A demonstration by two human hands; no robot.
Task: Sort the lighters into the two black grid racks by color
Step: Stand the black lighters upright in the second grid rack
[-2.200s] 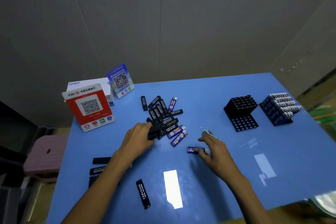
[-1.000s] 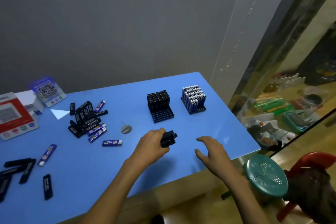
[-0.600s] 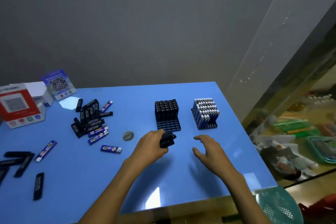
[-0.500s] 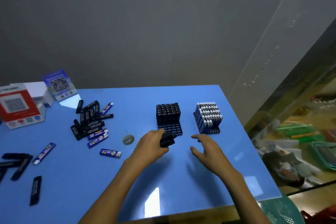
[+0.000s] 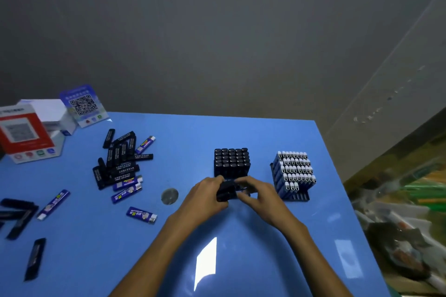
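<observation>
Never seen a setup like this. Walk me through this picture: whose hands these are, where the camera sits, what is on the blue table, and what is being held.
There is no machine here: a person works with two bare hands, and the single camera is worn on their head, looking forward and down. The left hand grips a small bundle of black lighters, and the right hand pinches the same bundle from the other side. Just behind the hands stands a black grid rack of black lighters; to its right a second rack holds blue lighters with white tops. On the blue table lies a loose pile of mostly black lighters, with a few blue ones scattered, such as one blue lighter near the front. A small round metal disc lies beside the left hand. Two QR code signs and a white box stand at the far left.
</observation>
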